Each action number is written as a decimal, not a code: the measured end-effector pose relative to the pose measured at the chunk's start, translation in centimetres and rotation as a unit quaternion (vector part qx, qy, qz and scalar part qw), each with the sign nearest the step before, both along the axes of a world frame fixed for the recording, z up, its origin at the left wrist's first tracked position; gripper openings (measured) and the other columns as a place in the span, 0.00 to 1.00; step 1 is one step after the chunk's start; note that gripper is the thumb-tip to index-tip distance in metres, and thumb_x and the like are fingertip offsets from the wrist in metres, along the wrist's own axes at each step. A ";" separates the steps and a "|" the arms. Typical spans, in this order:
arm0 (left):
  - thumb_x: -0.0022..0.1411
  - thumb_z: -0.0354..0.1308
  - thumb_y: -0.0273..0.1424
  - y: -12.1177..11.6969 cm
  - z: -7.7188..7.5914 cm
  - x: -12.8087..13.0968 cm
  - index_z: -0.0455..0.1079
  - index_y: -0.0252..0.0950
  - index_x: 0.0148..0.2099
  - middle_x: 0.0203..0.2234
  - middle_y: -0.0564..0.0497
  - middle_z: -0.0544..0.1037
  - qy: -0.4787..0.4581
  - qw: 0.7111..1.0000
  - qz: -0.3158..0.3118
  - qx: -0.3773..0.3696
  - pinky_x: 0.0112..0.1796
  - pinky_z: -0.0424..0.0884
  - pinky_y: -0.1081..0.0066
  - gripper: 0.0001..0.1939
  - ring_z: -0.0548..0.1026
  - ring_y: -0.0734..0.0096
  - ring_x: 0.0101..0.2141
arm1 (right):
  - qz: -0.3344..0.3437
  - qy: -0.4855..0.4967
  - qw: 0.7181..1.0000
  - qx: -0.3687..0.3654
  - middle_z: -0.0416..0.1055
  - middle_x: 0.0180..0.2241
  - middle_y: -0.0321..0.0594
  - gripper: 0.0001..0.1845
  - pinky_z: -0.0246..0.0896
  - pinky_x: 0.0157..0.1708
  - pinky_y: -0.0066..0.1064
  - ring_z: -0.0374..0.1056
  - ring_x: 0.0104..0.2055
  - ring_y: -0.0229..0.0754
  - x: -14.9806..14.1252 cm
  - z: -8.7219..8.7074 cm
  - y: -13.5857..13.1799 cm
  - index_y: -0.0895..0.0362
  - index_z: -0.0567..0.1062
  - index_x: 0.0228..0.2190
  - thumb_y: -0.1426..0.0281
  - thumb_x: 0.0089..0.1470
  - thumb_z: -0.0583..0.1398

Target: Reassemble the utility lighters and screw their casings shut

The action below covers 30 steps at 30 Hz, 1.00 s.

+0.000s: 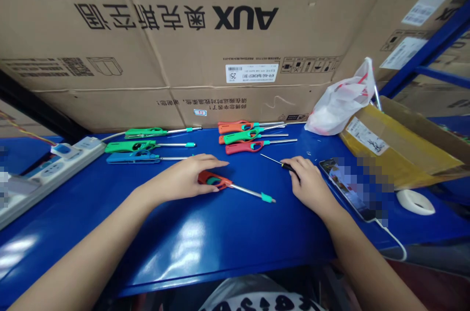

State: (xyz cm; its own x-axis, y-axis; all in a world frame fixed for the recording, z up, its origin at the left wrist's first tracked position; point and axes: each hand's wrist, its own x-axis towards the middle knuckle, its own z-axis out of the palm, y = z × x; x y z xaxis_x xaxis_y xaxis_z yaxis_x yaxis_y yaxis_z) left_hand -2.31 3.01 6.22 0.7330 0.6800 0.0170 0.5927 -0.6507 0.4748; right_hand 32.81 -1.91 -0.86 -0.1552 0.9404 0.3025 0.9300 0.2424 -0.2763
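Left hand (187, 176) curved half-open around a red-orange lighter (216, 181), right hand (308, 183) held a screwdriver (288, 167); we read upside-down "AUX" on the carton (183, 56), twelve o'clock.

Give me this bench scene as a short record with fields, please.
Left hand: at the handle of a red-orange lighter, grip unclear
Right hand: fingers on a black-handled screwdriver
Back left: two green lighters, one blue lighter
Back middle: grouped red, orange and green lighters
Far left: power strip
Right: phone, plastic bag, yellow-taped box
Surface: blue table
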 end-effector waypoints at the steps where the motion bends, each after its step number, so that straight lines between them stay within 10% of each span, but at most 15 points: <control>1: 0.62 0.66 0.38 0.0 0.0 -0.3 0.70 0.44 0.64 0.56 0.45 0.76 0.010 1.000 0.008 0.005 0.55 0.71 0.62 0.29 0.76 0.57 0.53 | -0.002 0.000 1.000 -0.004 0.74 0.48 0.45 0.22 0.63 0.46 0.42 0.68 0.48 0.51 0.0 0.0 0.0 0.53 0.73 0.52 0.78 0.61 0.51; 16: 0.66 0.63 0.40 -1.2 -1.9 1.3 0.78 0.40 0.51 0.42 0.48 0.79 -0.061 0.991 -0.029 -0.118 0.42 0.72 0.72 0.15 0.78 0.67 0.39 | 0.026 0.046 0.998 0.046 0.76 0.47 0.46 0.14 0.64 0.51 0.46 0.70 0.49 0.53 0.5 1.1 1.1 0.54 0.73 0.45 0.76 0.59 0.55; 22: 0.71 0.53 0.39 -1.4 -3.4 1.7 0.79 0.37 0.42 0.35 0.50 0.84 -0.109 0.986 0.084 -0.098 0.37 0.72 0.71 0.16 0.80 0.66 0.34 | 0.063 0.123 0.977 0.165 0.77 0.42 0.43 0.08 0.63 0.50 0.43 0.71 0.47 0.48 -1.6 4.0 -0.5 0.53 0.74 0.41 0.73 0.64 0.55; 30: 0.70 0.53 0.41 -1.0 -4.9 1.9 0.79 0.36 0.45 0.38 0.47 0.81 -0.135 0.979 0.141 -0.052 0.36 0.74 0.68 0.17 0.77 0.67 0.32 | 0.228 0.053 0.972 0.026 0.75 0.40 0.41 0.05 0.58 0.46 0.39 0.67 0.44 0.44 -5.5 3.3 -2.8 0.54 0.75 0.41 0.69 0.64 0.59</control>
State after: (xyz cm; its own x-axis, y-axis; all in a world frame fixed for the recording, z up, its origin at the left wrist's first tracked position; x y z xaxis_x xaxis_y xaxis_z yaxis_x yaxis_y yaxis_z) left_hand -0.44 2.03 1.31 0.4949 0.8627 0.1046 0.5854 -0.4199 0.6935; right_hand 27.30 -4.73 2.43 -0.5168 0.7643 0.3857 0.6897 0.6386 -0.3413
